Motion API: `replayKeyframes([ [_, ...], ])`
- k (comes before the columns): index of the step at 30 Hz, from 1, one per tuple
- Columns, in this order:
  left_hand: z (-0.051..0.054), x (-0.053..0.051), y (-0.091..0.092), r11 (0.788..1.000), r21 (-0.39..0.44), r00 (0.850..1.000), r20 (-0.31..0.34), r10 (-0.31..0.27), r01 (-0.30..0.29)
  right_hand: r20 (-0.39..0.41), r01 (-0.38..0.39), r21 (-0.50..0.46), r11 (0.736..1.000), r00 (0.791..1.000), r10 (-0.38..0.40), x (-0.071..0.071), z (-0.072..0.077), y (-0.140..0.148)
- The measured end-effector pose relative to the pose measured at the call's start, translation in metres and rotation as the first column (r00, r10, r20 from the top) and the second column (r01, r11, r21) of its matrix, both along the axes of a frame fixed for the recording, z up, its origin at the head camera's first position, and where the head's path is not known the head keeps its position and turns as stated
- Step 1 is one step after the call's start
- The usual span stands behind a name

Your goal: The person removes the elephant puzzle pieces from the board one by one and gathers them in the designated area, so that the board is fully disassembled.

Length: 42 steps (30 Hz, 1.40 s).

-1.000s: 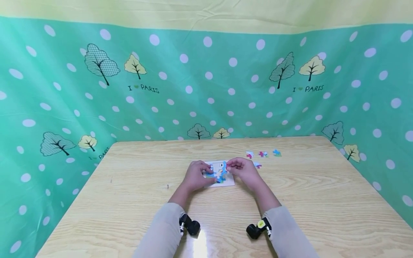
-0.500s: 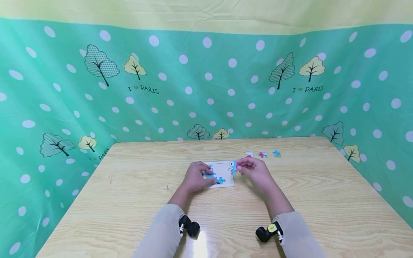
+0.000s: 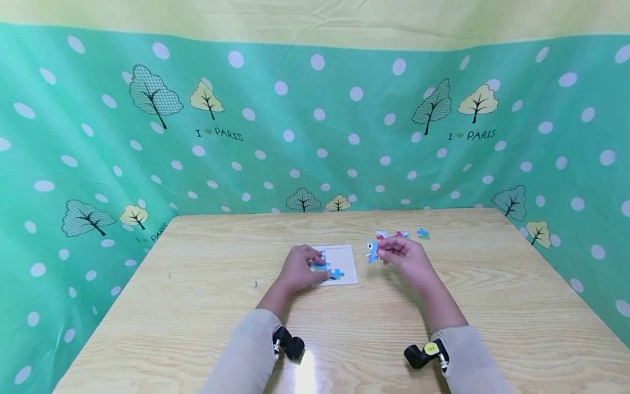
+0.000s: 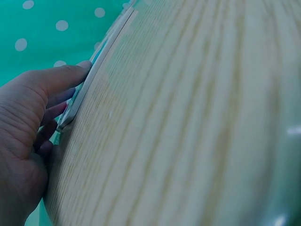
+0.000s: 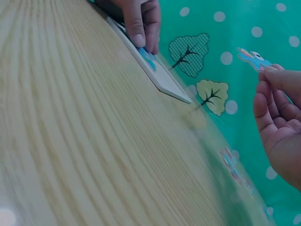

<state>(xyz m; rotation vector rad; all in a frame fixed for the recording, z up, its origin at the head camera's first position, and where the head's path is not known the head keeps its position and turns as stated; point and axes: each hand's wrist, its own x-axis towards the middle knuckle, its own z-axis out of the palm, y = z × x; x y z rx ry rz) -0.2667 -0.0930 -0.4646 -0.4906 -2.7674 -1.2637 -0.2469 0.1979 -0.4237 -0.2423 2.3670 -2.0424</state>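
Note:
A white puzzle tray (image 3: pixel 347 267) lies flat on the table in the head view, with blue pieces (image 3: pixel 337 274) along its left and front parts. My left hand (image 3: pixel 298 269) holds the tray's left side, thumb on the front pieces and fingers bent over the left ones, partly hiding them. Right of the tray, my right hand (image 3: pixel 404 260) pinches a blue piece with a printed eye (image 3: pixel 372 251) between thumb and fingertips. The right wrist view shows this piece (image 5: pixel 254 59) raised in my right hand (image 5: pixel 281 110), above the table and apart from the tray (image 5: pixel 165 84).
Loose pieces lie behind my right hand: a pink and white one (image 3: pixel 381 234), another partly hidden (image 3: pixel 402 234), and a blue and green one (image 3: pixel 423 233). A tiny dark object (image 3: pixel 256 284) sits left of my left hand. A dotted green curtain (image 3: pixel 344 126) hangs behind the table.
My right hand has lifted the blue piece with the eye out of the tray and carried it right, baring the tray's white bottom. My left hand has stayed in place.

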Motion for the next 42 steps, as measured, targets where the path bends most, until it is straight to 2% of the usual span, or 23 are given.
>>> replayKeyframes([
  [12,0.003,-0.001,0.0,1.0,-0.006,1.0,0.007,0.013,-0.013,-0.05,0.028,-0.039,0.999,0.998,-0.03,0.001,0.003,0.027],
  [28,0.001,-0.001,-0.001,1.0,-0.012,1.0,0.014,0.017,-0.017,-0.013,0.125,0.019,0.992,0.992,-0.125,0.003,0.004,0.063],
  [36,0.003,0.002,0.0,1.0,0.001,0.999,0.029,0.02,-0.02,0.022,0.124,-0.058,0.991,0.992,-0.123,-0.002,0.001,0.076],
  [42,0.003,0.002,0.001,1.0,0.006,0.999,0.027,0.019,-0.019,0.035,0.126,0.015,0.992,0.991,-0.127,-0.008,-0.005,0.081],
])
